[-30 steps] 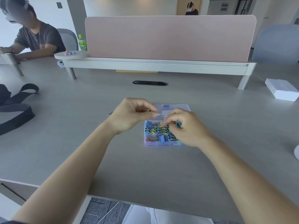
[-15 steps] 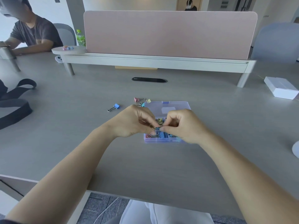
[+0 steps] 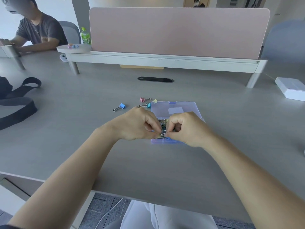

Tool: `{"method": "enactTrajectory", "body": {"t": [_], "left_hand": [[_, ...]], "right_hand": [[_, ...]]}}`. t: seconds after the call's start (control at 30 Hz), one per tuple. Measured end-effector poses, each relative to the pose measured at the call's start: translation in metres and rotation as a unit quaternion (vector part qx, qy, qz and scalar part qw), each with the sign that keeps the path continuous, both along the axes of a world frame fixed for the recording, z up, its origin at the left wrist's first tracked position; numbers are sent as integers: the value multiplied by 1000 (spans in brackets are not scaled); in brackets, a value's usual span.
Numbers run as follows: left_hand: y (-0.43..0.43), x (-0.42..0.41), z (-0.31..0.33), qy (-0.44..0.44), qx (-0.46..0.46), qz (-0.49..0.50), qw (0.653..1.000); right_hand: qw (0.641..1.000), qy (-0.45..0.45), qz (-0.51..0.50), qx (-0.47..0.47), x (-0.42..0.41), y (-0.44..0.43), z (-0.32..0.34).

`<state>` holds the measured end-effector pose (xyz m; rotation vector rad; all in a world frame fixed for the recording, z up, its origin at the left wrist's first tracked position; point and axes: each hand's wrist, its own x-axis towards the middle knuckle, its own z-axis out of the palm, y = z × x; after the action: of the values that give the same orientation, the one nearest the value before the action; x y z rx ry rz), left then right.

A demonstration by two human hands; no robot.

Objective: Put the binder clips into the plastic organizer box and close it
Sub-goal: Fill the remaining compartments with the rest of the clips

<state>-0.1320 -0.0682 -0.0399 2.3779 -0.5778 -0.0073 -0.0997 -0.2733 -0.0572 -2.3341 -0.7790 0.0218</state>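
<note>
The clear purple plastic organizer box lies open on the grey table, its lid folded flat behind it. Several coloured binder clips fill its compartments, mostly hidden by my hands. My left hand and my right hand meet over the box's front part, and both pinch one small binder clip by its wire handles. Loose on the table behind the box lie a blue clip, a pink clip, a teal clip and a yellow clip.
A pink divider panel on a raised shelf crosses the table's back. A black strap lies at the left and a white box at the right. Another person sits at the far left. A cable slot is behind the clips.
Both hands have come nearer and lower over the box's front compartments. The loose clips behind the box, hidden one second ago by my left hand, show now.
</note>
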Motion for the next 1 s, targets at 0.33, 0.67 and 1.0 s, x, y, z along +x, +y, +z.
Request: {"method": "enactTrajectory", "body": {"t": [0.33,0.67,1.0], "left_hand": [[-1,1,-7,-56,37,-23,997],[-2,4,-8,-46,71,-30,996],[-4,7,-4,-22,89,-28,995]], "right_hand": [[999,-6,-13,-45,5,-2,-1],[998,-26,16,-60,5,-2,1],[997,-29,27,-71,5,-3,2]]}}
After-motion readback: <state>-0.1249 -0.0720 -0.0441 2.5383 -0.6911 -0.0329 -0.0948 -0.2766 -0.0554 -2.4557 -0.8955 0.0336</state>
